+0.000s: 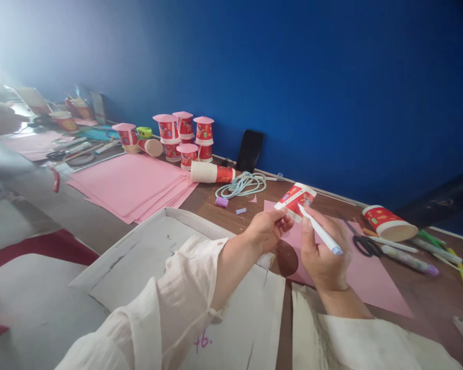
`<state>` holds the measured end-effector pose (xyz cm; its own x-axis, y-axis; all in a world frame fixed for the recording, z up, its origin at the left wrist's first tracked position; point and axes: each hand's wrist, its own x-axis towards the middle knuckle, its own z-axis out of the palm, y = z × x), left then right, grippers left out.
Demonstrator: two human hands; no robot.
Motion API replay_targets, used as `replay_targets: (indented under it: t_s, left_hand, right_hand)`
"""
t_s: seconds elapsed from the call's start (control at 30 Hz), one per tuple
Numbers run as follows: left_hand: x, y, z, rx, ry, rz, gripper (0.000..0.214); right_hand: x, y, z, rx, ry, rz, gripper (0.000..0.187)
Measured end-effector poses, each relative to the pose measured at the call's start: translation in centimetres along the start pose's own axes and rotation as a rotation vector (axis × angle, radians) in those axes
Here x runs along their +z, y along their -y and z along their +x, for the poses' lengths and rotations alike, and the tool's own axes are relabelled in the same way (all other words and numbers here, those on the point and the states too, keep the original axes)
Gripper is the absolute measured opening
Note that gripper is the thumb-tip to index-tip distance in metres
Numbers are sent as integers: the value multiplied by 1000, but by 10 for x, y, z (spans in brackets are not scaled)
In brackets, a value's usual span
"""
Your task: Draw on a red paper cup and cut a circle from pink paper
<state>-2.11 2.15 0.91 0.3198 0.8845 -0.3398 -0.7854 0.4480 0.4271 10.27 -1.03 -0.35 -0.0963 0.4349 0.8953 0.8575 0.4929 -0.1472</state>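
Note:
My left hand (268, 230) is closed round the lower edge of a red printed paper cup (295, 200), holding it on its side above a pink paper sheet (364, 285). My right hand (324, 254) grips a white pen (319, 230) with a blue end, its tip resting against the cup's side. Both sleeves are white.
Stack of pink paper (129, 185), finished red cups with pink lids (185, 133), a sleeve of stacked cups (210, 172), coiled cable (242, 185), black phone (250, 150) leaning on the blue wall. Scissors (364, 244), another cup (388, 223) and markers (409, 257) lie right. White cardboard (158, 257) is near me.

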Motion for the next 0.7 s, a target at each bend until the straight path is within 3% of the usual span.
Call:
replay_targets:
  t_s: [0.7]
  left_hand:
    - [2,0,0,1,-24,19,17]
  right_hand:
    - [0,2,0,46,-14,-22,24]
